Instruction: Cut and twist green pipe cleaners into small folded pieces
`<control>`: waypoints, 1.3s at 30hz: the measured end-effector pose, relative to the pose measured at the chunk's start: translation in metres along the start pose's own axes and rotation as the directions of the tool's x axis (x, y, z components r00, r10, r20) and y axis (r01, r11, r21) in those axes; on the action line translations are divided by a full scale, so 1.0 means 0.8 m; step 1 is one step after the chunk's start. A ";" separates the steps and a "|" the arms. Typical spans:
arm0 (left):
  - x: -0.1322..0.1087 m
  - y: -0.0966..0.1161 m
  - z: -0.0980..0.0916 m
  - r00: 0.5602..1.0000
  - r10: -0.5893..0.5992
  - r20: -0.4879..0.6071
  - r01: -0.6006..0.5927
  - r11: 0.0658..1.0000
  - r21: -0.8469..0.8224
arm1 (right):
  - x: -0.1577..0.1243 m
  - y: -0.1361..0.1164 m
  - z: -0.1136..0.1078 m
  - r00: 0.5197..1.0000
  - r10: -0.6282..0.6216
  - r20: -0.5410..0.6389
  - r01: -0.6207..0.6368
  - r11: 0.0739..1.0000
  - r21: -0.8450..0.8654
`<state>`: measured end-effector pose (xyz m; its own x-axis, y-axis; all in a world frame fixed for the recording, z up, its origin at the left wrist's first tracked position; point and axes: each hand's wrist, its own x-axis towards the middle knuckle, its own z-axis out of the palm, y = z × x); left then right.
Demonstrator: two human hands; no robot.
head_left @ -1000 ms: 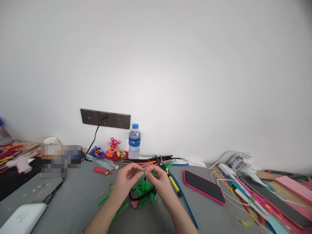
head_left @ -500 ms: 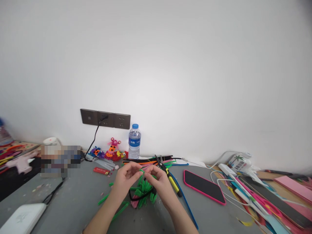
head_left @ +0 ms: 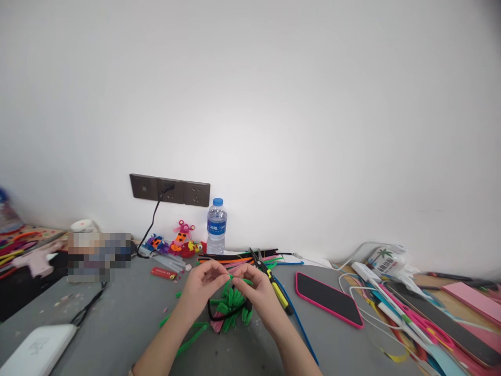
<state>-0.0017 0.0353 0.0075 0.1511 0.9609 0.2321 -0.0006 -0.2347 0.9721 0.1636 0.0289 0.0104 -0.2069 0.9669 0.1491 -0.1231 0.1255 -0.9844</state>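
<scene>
Fingertips pinched, my left hand (head_left: 204,286) and my right hand (head_left: 253,286) meet over the table on a short green pipe cleaner (head_left: 230,277). Only a little of it shows between the fingers. Right below lies a bunch of folded green pipe cleaners (head_left: 231,303), with a curved black strand (head_left: 219,318) across it and a pink piece (head_left: 216,327) at its lower left. A bent green pipe cleaner (head_left: 195,334) rests beside my left forearm. Pliers with yellow-and-black handles (head_left: 281,296) lie just right of my right hand.
A pink-cased phone (head_left: 329,299) lies to the right, near white cables and a pile of craft strips. Behind my hands stand a water bottle (head_left: 216,227) and small pipe-cleaner figures (head_left: 180,239). A white box-shaped device (head_left: 37,349) sits at the lower left.
Both hands keep almost the same pose, fingertips still together. Less of the green pipe cleaner sticks up between them. The view has shifted very slightly.
</scene>
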 end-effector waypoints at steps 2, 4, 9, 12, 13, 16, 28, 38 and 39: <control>-0.001 0.001 -0.001 1.000 -0.023 -0.004 0.023 1.000 -0.015 | 0.000 0.000 -0.001 1.000 -0.016 0.014 0.017 1.000 -0.012; -0.002 0.001 -0.002 0.999 -0.036 0.003 0.036 0.999 -0.037 | 0.000 0.000 -0.002 1.000 -0.023 0.012 0.023 0.999 -0.030; -0.002 0.008 -0.004 0.997 -0.065 0.040 0.067 0.996 -0.057 | -0.002 -0.003 -0.004 0.999 -0.029 0.022 0.030 0.998 -0.058; -0.003 0.015 -0.004 0.995 -0.084 0.061 0.088 0.994 -0.063 | -0.004 -0.005 -0.005 0.998 -0.027 0.053 0.030 0.998 -0.057; -0.004 0.017 -0.004 0.993 -0.092 0.071 0.097 0.993 -0.067 | -0.004 -0.006 -0.005 0.998 -0.026 0.060 0.030 0.998 -0.056; -0.006 0.019 -0.005 0.989 -0.107 0.099 0.116 0.990 -0.086 | -0.005 -0.006 -0.006 0.998 -0.028 0.060 0.032 0.998 -0.050; -0.007 0.023 -0.006 0.987 -0.110 0.120 0.128 0.981 -0.147 | -0.008 -0.008 -0.008 0.994 -0.025 0.105 0.027 1.000 -0.016; -0.009 0.026 -0.005 0.976 -0.126 0.179 0.162 0.966 -0.204 | -0.011 -0.014 -0.009 0.987 -0.033 0.156 0.030 0.999 0.019; -0.009 0.025 -0.006 0.975 -0.124 0.184 0.163 0.963 -0.214 | -0.011 -0.014 -0.009 0.986 -0.030 0.163 0.026 0.999 0.029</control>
<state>-0.0074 0.0245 0.0256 0.3296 0.9388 0.0996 -0.1878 -0.0382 0.9815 0.1738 0.0202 0.0192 -0.3589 0.9134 0.1921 -0.1562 0.1441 -0.9772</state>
